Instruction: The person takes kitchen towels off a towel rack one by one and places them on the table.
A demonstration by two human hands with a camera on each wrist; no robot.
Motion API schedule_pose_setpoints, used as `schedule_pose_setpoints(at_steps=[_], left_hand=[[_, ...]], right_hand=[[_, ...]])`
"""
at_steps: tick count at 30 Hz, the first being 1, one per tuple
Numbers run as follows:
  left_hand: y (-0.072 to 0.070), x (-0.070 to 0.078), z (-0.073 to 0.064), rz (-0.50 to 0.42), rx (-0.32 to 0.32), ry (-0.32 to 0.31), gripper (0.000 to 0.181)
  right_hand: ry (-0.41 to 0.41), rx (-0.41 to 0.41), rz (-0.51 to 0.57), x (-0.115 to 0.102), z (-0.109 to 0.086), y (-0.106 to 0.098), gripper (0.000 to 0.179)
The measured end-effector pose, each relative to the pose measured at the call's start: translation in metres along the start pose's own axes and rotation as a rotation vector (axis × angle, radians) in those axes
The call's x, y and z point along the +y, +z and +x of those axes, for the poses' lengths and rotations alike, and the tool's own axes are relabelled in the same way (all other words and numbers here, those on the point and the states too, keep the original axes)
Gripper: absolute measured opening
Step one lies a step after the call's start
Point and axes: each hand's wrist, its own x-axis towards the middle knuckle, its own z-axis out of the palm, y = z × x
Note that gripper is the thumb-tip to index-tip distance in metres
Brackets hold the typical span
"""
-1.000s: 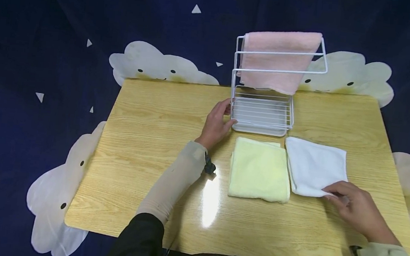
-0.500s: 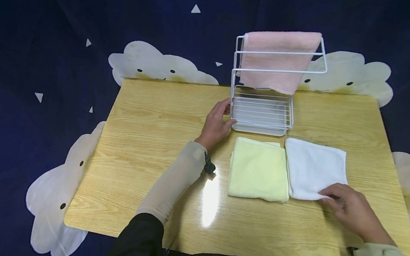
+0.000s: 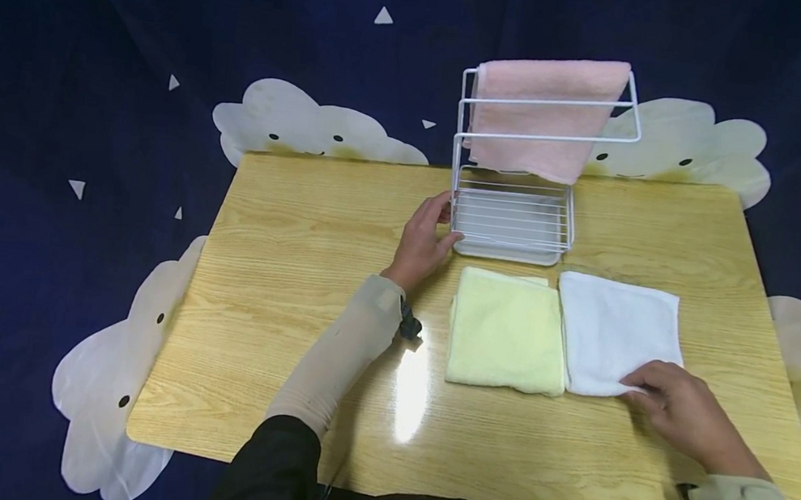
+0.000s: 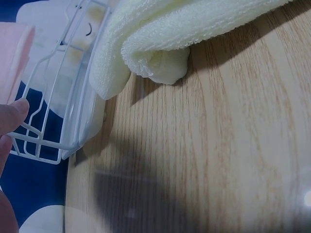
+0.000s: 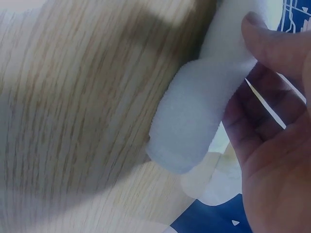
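At the back of the wooden table stands a white wire rack. My left hand grips its lower left side; in the left wrist view the thumb lies against a wire. A pink towel hangs over the top bars. In front of the rack lies a folded yellow towel, flat on the table. Just right of it is a folded white towel. My right hand pinches its near edge, thumb on top; the right wrist view shows the towel's thick rounded fold.
A pale tray sits beneath the rack's lower grid. The wooden table extends to the left and ends at a dark blue cloth with clouds and triangles. A light reflection shows left of the yellow towel.
My right hand has drawn the white towel's near edge slightly toward me, so it lies straighter beside the yellow one. My left hand has stayed on the rack.
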Motion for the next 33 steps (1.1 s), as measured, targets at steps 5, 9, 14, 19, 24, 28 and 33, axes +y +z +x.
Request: schedule_pose_setpoints(at_steps=[5, 9, 14, 19, 24, 28, 33], left_hand=[[0.0001, 0.0003, -0.0001, 0.000, 0.002, -0.002, 0.067], [0.0007, -0.0003, 0.0000, 0.000, 0.013, 0.005, 0.067], [0.0012, -0.0014, -0.0002, -0.006, 0.020, 0.010, 0.066], [0.0010, -0.0011, -0.0004, -0.011, 0.013, 0.003, 0.066], [0.0004, -0.0014, -0.0004, -0.010, 0.008, 0.001, 0.067], [0.0005, -0.0018, -0.0002, 0.002, 0.002, -0.004, 0.067], [0.0011, -0.0033, -0.0001, -0.005, 0.011, 0.009, 0.068]], right_hand=[[-0.003, -0.024, -0.010, -0.0004, 0.0010, 0.0007, 0.029], [-0.007, -0.032, -0.015, -0.0002, 0.0009, 0.0012, 0.029], [-0.026, -0.023, -0.016, -0.0009, 0.0013, 0.0021, 0.029], [-0.025, -0.027, -0.011, -0.0017, 0.0015, 0.0016, 0.029], [-0.005, -0.039, 0.001, -0.0015, 0.0019, 0.0001, 0.032], [-0.007, -0.037, -0.004, -0.0008, 0.0023, -0.0002, 0.031], [0.000, -0.025, 0.005, -0.0015, 0.0038, -0.0021, 0.030]])
